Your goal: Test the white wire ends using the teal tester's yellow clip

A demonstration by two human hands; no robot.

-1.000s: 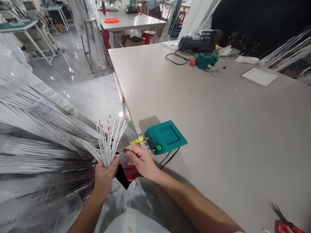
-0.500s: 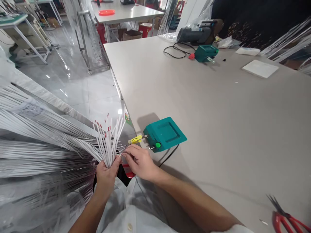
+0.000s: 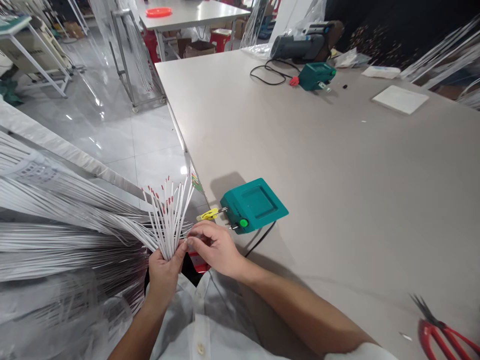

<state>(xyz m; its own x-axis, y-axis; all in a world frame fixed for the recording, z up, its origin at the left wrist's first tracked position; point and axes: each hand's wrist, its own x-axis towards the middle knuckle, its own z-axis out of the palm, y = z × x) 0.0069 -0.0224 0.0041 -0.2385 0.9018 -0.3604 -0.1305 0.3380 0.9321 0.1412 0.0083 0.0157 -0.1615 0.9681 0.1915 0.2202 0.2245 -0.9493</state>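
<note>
My left hand (image 3: 165, 267) is closed round a bunch of white wires (image 3: 169, 225), several of them with red tips, fanning upward. Close beside it, the fingertips of my right hand (image 3: 215, 247) are pinched together near my left thumb; whatever lies between them is too small to make out. Just beyond my right hand, a green device (image 3: 255, 205) with a round green button rests at the table's edge. A yellow clip-like piece (image 3: 208, 215) sticks out from its left side, and a black cord runs from under it.
Long bundles of white wire (image 3: 67, 200) hang at my left. Red-handled scissors (image 3: 438, 330) lie at the near right of the table (image 3: 337, 165). Farther back are a second green device (image 3: 317, 76), a dark grey machine (image 3: 300, 46) and a white flat block (image 3: 400, 99).
The view has shifted slightly. My right fingertips have drawn a little nearer to my left thumb; my left hand keeps its hold on the wires.
</note>
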